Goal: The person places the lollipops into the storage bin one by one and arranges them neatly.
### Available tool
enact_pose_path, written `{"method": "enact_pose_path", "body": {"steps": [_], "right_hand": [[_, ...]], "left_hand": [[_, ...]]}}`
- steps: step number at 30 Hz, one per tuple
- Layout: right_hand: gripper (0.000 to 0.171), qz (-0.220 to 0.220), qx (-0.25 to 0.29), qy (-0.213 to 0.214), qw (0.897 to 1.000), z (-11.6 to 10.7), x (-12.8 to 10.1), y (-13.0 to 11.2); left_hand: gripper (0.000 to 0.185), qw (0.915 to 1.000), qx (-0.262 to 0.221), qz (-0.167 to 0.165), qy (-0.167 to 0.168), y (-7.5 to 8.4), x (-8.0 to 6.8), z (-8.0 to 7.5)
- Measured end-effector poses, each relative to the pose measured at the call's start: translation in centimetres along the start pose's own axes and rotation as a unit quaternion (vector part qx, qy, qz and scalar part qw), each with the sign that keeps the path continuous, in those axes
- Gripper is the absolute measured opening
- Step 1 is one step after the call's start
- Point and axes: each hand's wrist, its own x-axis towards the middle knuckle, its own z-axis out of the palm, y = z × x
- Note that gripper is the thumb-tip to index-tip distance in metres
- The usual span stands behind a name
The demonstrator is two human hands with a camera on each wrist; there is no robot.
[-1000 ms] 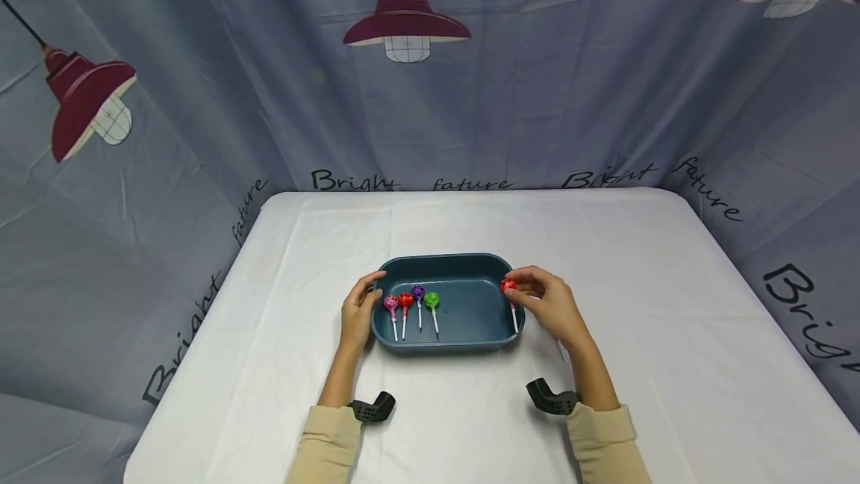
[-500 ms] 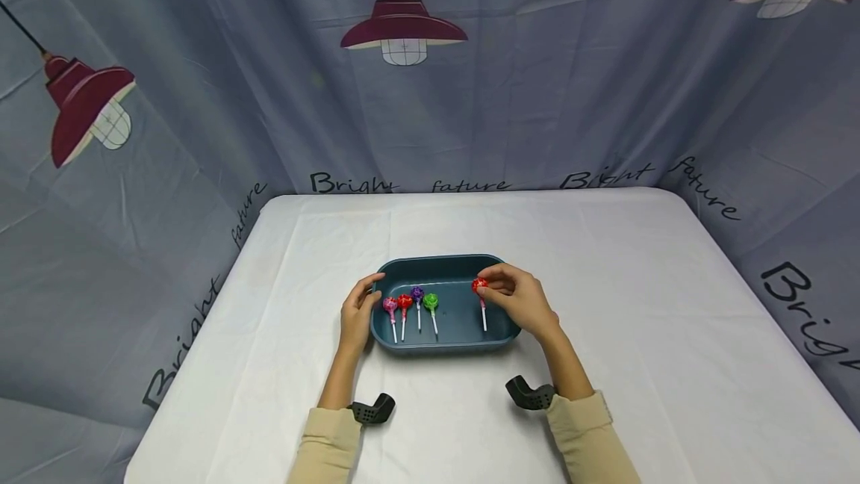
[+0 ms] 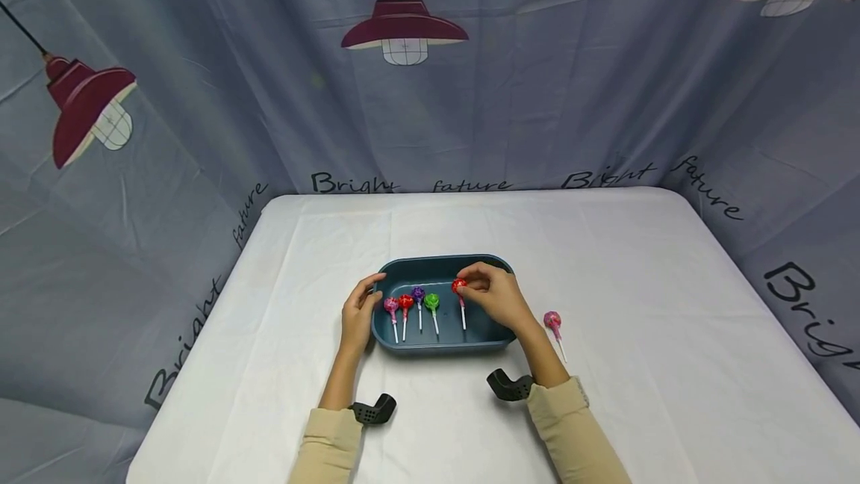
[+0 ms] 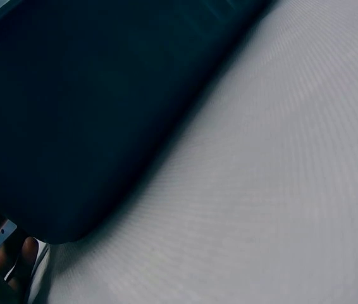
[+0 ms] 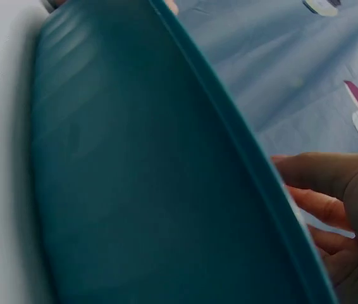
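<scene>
A dark teal tray [image 3: 430, 348] lies on the table with a row of lollipops in its left half: a pink lollipop [image 3: 391, 306], a red lollipop [image 3: 405, 302], a purple lollipop [image 3: 418, 294] and a green lollipop [image 3: 432, 301]. My left hand [image 3: 357, 314] holds the tray's left end, fingertips and thumb at the rim. Over the tray, right of the green one, my right hand [image 3: 496, 296] pinches another red lollipop by its head, its white stick [image 3: 463, 318] pointing toward me. In the right wrist view the tray wall [image 5: 141, 164] hides this lollipop.
Outside the tray, to the right of my right forearm, a second pink lollipop [image 3: 553, 322] lies on the white tablecloth [image 3: 658, 349]. Each wrist bears a black camera mount. A grey curtain [image 3: 537, 95] printed with lamps hangs behind the table.
My right hand has moved left from the tray's right end, carrying the red lollipop toward the row. The pink lollipop on the table has come into fuller view. My left hand has stayed put.
</scene>
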Motion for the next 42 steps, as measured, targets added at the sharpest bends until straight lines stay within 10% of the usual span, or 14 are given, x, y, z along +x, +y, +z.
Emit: {"method": "enact_pose_path", "body": {"steps": [42], "right_hand": [[0.011, 0.049, -0.112, -0.042, 0.992, 2.6, 1.3, 0.5]], "left_hand": [[0.029, 0.9997, 0.024, 0.002, 0.000, 0.0, -0.1, -0.1]]}}
